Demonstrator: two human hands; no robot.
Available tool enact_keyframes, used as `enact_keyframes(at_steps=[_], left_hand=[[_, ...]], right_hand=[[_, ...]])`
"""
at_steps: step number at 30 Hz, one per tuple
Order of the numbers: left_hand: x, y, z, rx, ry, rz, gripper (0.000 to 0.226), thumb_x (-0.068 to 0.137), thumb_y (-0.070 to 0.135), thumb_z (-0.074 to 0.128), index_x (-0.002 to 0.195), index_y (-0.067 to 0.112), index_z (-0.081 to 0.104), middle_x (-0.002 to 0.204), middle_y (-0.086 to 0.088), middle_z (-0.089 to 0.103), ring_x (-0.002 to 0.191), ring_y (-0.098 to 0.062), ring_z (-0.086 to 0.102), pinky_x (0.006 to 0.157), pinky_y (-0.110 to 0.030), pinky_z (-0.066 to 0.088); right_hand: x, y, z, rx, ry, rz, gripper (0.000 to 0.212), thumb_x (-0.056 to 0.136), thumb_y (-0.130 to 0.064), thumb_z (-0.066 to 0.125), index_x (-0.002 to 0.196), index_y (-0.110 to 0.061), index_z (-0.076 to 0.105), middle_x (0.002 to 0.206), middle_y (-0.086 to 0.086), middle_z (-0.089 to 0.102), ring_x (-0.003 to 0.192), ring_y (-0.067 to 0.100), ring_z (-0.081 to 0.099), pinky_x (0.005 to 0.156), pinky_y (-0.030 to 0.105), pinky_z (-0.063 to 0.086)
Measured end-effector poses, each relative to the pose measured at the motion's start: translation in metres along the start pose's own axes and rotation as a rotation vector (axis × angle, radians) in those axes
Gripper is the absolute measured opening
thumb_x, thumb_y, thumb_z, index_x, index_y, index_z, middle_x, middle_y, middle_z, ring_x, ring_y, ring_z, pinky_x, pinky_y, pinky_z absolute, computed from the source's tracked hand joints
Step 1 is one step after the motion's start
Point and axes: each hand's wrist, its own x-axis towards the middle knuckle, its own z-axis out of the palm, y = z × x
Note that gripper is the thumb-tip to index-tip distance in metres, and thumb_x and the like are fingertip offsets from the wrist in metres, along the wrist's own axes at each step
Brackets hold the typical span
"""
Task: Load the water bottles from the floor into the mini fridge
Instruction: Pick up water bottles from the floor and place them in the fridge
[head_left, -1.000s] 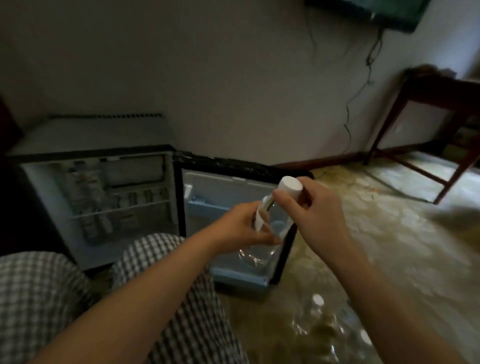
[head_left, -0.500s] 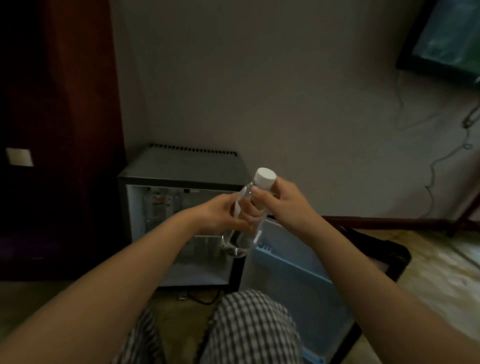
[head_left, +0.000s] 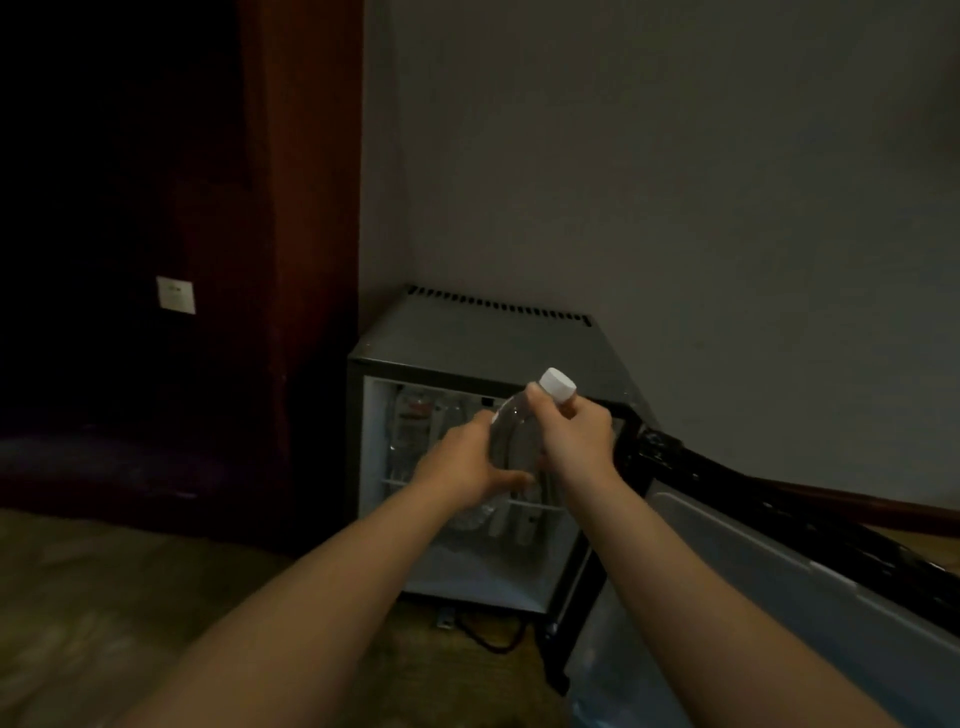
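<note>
A clear water bottle (head_left: 511, 436) with a white cap is held tilted in front of the open mini fridge (head_left: 467, 343). My left hand (head_left: 462, 467) grips its lower body. My right hand (head_left: 574, 436) grips its neck just under the cap. Inside the fridge, several bottles (head_left: 415, 431) stand on the upper wire shelf, and more lie below, partly hidden by my hands. The fridge door (head_left: 779, 587) hangs wide open to the right.
A dark wooden cabinet (head_left: 306, 260) stands left of the fridge, with a white wall plate (head_left: 175, 295) on it. A black cord (head_left: 483, 636) lies on the floor under the fridge. A grey wall rises behind.
The view has swung left and closer to the fridge. Both hands have carried the bottle up to the fridge opening, keeping the same grips. My legs and the floor bottles have left the view.
</note>
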Motion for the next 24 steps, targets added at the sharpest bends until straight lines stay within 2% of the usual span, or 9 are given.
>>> enact_keyframes(at_steps=[3, 5, 10, 14, 16, 18, 20, 22, 24], left_hand=[[0.016, -0.015, 0.005, 0.124, 0.094, -0.066, 0.066, 0.069, 0.05, 0.073, 0.124, 0.027, 0.045, 0.122, 0.0, 0.06, 0.114, -0.023, 0.058, 0.09, -0.038, 0.049], [0.029, -0.028, 0.006, 0.102, 0.067, -0.077, 0.06, 0.067, 0.051, 0.074, 0.117, 0.03, 0.05, 0.116, 0.001, 0.064, 0.109, -0.022, 0.06, 0.091, -0.04, 0.05], [0.05, -0.064, 0.006, -0.059, -0.087, -0.085, 0.055, 0.063, 0.043, 0.08, 0.111, 0.029, 0.056, 0.109, 0.004, 0.067, 0.103, -0.017, 0.063, 0.093, -0.043, 0.051], [0.064, -0.083, 0.009, -0.143, -0.241, -0.063, 0.053, 0.064, 0.03, 0.082, 0.108, 0.034, 0.053, 0.111, 0.005, 0.064, 0.105, -0.014, 0.061, 0.095, -0.04, 0.05], [0.068, -0.086, 0.015, -0.177, -0.307, -0.056, 0.055, 0.068, 0.023, 0.081, 0.114, 0.03, 0.052, 0.116, 0.004, 0.063, 0.109, -0.013, 0.059, 0.094, -0.031, 0.049], [0.073, -0.086, 0.021, -0.199, -0.339, -0.033, 0.058, 0.07, 0.019, 0.08, 0.121, 0.022, 0.051, 0.119, 0.002, 0.061, 0.11, -0.012, 0.058, 0.09, -0.023, 0.047], [0.078, -0.084, 0.023, -0.208, -0.373, -0.036, 0.06, 0.072, 0.017, 0.078, 0.125, 0.021, 0.049, 0.117, 0.004, 0.059, 0.107, -0.009, 0.056, 0.088, -0.022, 0.045], [0.085, -0.085, 0.027, -0.188, -0.381, -0.068, 0.058, 0.074, 0.019, 0.076, 0.123, 0.027, 0.047, 0.115, 0.006, 0.057, 0.106, -0.011, 0.055, 0.093, -0.029, 0.046], [0.095, -0.087, 0.033, -0.153, -0.357, -0.103, 0.056, 0.073, 0.022, 0.075, 0.121, 0.029, 0.047, 0.121, -0.002, 0.06, 0.11, -0.018, 0.058, 0.099, -0.038, 0.047]], right_hand=[[0.016, 0.009, 0.019, -0.022, 0.0, 0.013, 0.02, 0.074, -0.05, 0.065, 0.068, -0.032, 0.063, 0.087, -0.003, 0.071, 0.091, 0.022, 0.067, 0.09, 0.047, 0.052], [0.026, 0.018, 0.026, -0.066, -0.043, 0.016, 0.017, 0.078, -0.048, 0.065, 0.072, -0.032, 0.063, 0.088, -0.004, 0.071, 0.092, 0.02, 0.067, 0.091, 0.045, 0.052], [0.046, 0.034, 0.03, -0.11, -0.422, 0.069, 0.021, 0.085, -0.032, 0.065, 0.105, -0.027, 0.062, 0.105, -0.002, 0.068, 0.102, 0.018, 0.064, 0.091, 0.044, 0.053], [0.057, 0.047, 0.027, -0.113, -0.612, 0.127, 0.017, 0.085, -0.017, 0.066, 0.096, -0.028, 0.059, 0.1, -0.001, 0.067, 0.093, 0.014, 0.065, 0.081, 0.032, 0.055], [0.061, 0.054, 0.024, -0.136, -0.675, 0.136, 0.017, 0.085, -0.016, 0.066, 0.096, -0.027, 0.06, 0.094, -0.005, 0.069, 0.085, 0.007, 0.067, 0.071, 0.023, 0.055], [0.066, 0.061, 0.021, -0.155, -0.693, 0.102, 0.016, 0.086, -0.016, 0.066, 0.096, -0.027, 0.06, 0.09, -0.008, 0.069, 0.084, 0.004, 0.067, 0.067, 0.017, 0.053], [0.07, 0.066, 0.02, -0.168, -0.658, 0.045, 0.017, 0.085, -0.015, 0.067, 0.095, -0.027, 0.061, 0.091, -0.007, 0.069, 0.086, 0.005, 0.067, 0.072, 0.018, 0.053], [0.076, 0.074, 0.024, -0.201, -0.593, -0.011, 0.02, 0.082, -0.014, 0.069, 0.101, -0.021, 0.063, 0.096, -0.005, 0.069, 0.091, 0.006, 0.066, 0.079, 0.02, 0.053], [0.082, 0.084, 0.03, -0.262, -0.525, -0.063, 0.032, 0.079, -0.014, 0.073, 0.109, -0.012, 0.062, 0.1, -0.002, 0.068, 0.092, 0.007, 0.064, 0.078, 0.013, 0.051]])
